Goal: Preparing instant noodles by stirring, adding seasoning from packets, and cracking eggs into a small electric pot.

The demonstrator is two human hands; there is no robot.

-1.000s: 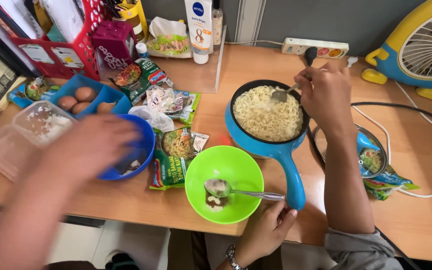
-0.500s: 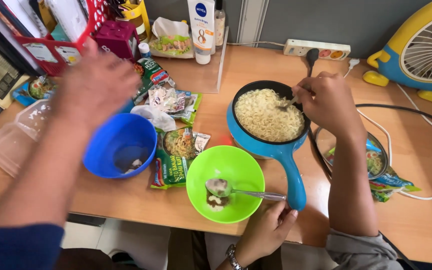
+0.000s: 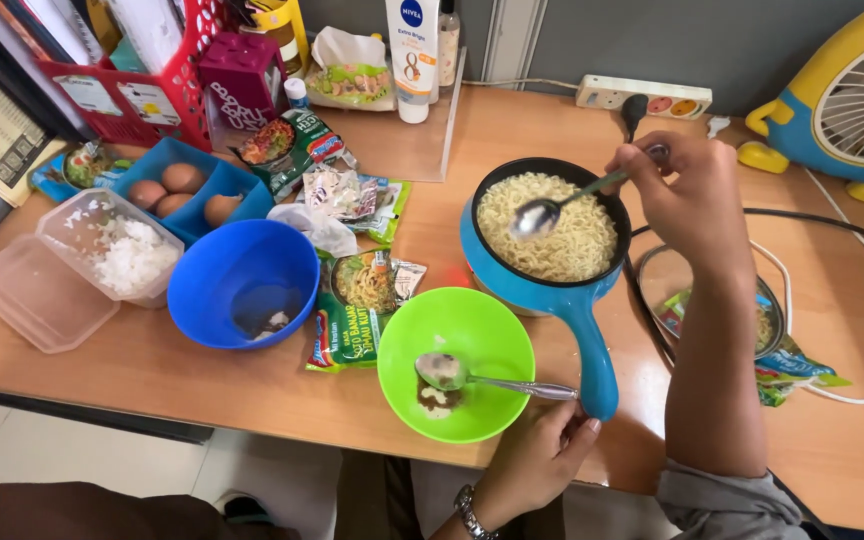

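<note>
My right hand (image 3: 697, 200) grips a metal spoon (image 3: 542, 215) by its handle and holds its bowl just above the cooked noodles in a blue electric pan (image 3: 552, 255). My left hand (image 3: 532, 465), with a watch on the wrist, rests at the table's front edge with its fingers loosely curled, just below the tip of the pan handle (image 3: 592, 360). Next to it stands a green bowl (image 3: 457, 335) with a second spoon (image 3: 452, 372) and a little seasoning inside.
Left of the green bowl are a blue bowl (image 3: 242, 275), noodle packets (image 3: 362, 290), a clear box of rice (image 3: 117, 250) with its lid beside it, and a blue tray of eggs (image 3: 182, 185). A glass lid (image 3: 652, 280), cables and a fan (image 3: 852, 90) lie to the right.
Another person's blue-sleeved arm, which reached over the blue bowl from the left, has pulled back out of view. My right hand lifted the spoon out of the noodles.
</note>
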